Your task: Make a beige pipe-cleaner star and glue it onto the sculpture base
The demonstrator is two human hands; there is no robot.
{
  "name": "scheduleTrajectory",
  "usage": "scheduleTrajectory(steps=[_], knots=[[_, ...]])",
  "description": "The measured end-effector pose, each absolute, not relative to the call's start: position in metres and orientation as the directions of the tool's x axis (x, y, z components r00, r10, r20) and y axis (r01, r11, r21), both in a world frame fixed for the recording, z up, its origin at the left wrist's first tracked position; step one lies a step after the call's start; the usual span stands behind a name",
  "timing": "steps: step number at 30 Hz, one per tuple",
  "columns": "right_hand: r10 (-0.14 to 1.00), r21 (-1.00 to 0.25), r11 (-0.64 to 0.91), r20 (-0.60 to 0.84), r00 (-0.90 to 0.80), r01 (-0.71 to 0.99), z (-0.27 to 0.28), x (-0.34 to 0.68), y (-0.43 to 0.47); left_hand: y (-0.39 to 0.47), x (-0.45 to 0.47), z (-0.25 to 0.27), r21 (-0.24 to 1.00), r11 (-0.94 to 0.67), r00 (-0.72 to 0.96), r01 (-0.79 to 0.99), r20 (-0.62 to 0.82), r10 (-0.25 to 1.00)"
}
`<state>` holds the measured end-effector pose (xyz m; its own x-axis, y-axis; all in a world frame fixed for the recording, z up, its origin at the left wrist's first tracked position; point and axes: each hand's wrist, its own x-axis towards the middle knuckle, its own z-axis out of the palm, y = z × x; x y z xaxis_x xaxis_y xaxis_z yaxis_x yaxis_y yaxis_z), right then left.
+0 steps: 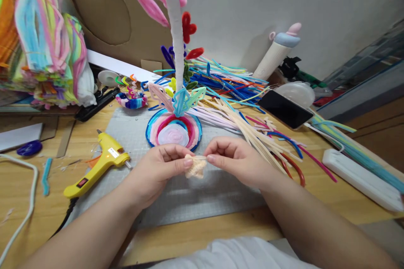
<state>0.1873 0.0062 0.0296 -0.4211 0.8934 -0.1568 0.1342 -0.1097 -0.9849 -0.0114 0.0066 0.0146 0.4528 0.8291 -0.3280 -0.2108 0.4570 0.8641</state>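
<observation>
over the grey cutting mat (176,207), left hand (158,166) and right hand (235,159) pinch a cream chenille-stem piece (196,168) between nearly touching fingers (177,150); its body looks shaped, what remains unclear.

I watch a wooden table (252,222) spread beneath the grip of the left hand (154,170) and right hand (236,162), with a grey mat (195,201) lying on it directly below them. Left of the grip I see a yellow glue gun (106,155) across the mat's edge, then a short turquoise strip (46,177) and a dark blue oval (29,148) on bare wood. Right of it lie a magenta stem (318,164) and, farther out, a white power strip (360,179).
</observation>
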Motion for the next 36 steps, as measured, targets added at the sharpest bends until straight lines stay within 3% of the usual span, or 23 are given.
scheduleTrajectory(steps=[7, 15, 23, 28, 36], knots=[[0.918, -0.998, -0.067, -0.062, -0.393, 0.002, 0.028, 0.180, 0.001, 0.004, -0.009, 0.016, 0.785, 0.501, 0.440, -0.364, -0.329, 0.836], [0.975, -0.971, -0.081, -0.030, -0.221, -0.223, 0.012, 0.161, -0.009, 0.002, -0.006, 0.013, 0.760, 0.452, 0.423, -0.466, -0.257, 0.869], [0.988, -0.984, 0.030, 0.055, -0.141, -0.175, 0.011, 0.164, -0.015, -0.003, -0.004, 0.015, 0.857, 0.258, 0.304, -0.446, -0.125, 0.944], [0.990, -0.988, 0.082, 0.096, -0.104, -0.132, 0.011, 0.162, -0.018, -0.004, -0.001, 0.010, 0.857, 0.281, 0.387, -0.431, -0.106, 0.916], [0.984, -0.987, 0.142, 0.149, -0.102, -0.072, 0.006, 0.159, -0.020, -0.006, 0.000, 0.009, 0.881, 0.242, 0.343, -0.407, -0.098, 0.934]])
